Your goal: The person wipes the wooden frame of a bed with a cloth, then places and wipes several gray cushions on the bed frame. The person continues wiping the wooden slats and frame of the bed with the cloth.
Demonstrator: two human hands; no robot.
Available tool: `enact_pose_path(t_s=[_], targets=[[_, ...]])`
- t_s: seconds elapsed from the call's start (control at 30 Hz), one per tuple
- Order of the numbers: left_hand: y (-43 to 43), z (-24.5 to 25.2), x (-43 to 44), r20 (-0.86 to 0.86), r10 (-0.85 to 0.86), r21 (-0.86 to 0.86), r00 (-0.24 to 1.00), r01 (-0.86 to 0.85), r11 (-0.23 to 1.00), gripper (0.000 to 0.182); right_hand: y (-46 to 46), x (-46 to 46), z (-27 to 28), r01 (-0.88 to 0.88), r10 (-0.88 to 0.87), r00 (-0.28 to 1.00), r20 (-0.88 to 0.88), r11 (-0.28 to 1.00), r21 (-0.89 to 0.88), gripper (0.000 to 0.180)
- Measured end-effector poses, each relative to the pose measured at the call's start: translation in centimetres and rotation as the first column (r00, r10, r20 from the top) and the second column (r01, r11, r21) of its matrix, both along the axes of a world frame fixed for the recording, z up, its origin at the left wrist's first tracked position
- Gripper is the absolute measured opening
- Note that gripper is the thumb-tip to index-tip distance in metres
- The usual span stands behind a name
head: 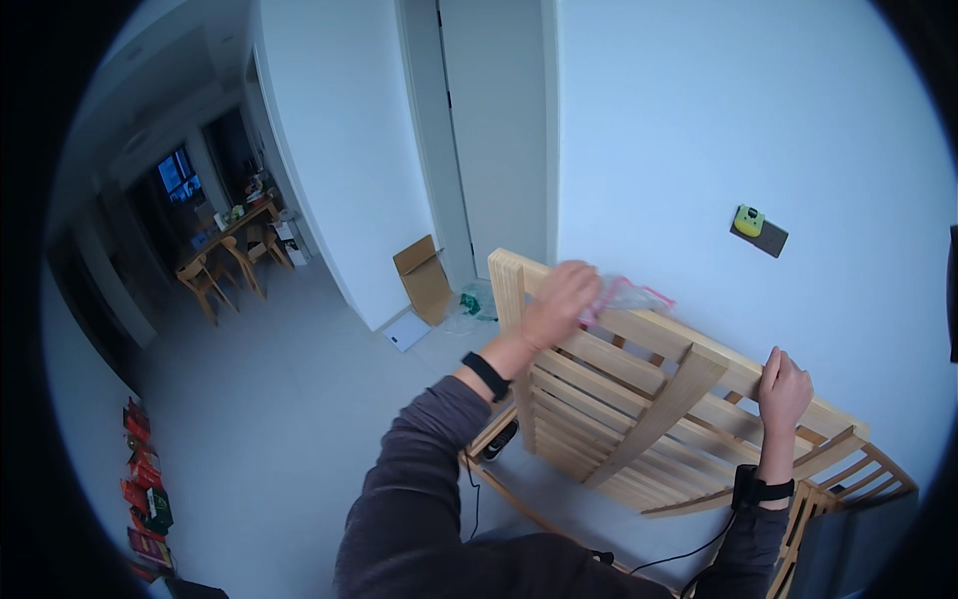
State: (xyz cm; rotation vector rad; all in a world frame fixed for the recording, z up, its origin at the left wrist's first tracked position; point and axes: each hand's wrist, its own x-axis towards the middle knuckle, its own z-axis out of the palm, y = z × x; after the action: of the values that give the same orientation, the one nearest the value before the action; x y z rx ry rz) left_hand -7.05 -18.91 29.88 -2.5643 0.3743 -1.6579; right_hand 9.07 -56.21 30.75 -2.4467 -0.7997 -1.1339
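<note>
Before me a pale wooden slatted frame [606,359] stands on its edge, leaning close to the wall. My right hand [784,389] is closed around its top rail, towards the right end. Farther left, my left hand [561,303] is at the same rail with curled fingers, blurred by motion. Right against those fingers, a clear plastic bag with pink edges [636,296] lies over the rail; whether the hand grips bag or rail is not clear. Both wrists wear black straps, and a dark cable [685,555] runs from the right one.
More slatted wooden parts [812,517] and a dark panel [853,546] stand at right. Wooden rails [516,505] lie low near a dark shoe [500,442]. Cardboard [423,281] and plastic wrap [471,307] sit by the door. A yellow-green device [748,222] is on the wall socket plate.
</note>
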Motion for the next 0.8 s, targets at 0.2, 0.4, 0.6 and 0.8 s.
enact_pose_path(t_s=[0.2, 0.4, 0.6, 0.8], targets=[[10.6, 4.5, -7.8, -0.205, 0.569, -0.170, 0.796, -0.602, 0.781, 0.026, 0.4, -0.4, -0.1, 0.039, -0.039, 0.999, 0.012, 0.999, 0.016, 0.040], [8.4, 2.7, -5.3, -0.003, 0.338, -0.714, 0.941, -0.239, 0.658, 0.037, 1.4, -0.2, -0.4, 0.133, -0.134, 0.991, 0.016, 0.990, 0.044, 0.042], [7.1, -1.9, -3.8, 0.067, 0.117, -0.452, 0.991, -0.075, 0.889, 0.027, 1.1, 0.6, -0.9, 0.203, -0.200, 0.979, -0.042, 0.977, 0.063, 0.042], [7.3, -4.8, -8.4, -0.169, -0.333, -0.566, 0.928, 0.185, 0.803, 0.004, 0.8, 0.8, -0.8, 0.233, -0.229, 0.969, -0.090, 0.972, 0.037, 0.043]])
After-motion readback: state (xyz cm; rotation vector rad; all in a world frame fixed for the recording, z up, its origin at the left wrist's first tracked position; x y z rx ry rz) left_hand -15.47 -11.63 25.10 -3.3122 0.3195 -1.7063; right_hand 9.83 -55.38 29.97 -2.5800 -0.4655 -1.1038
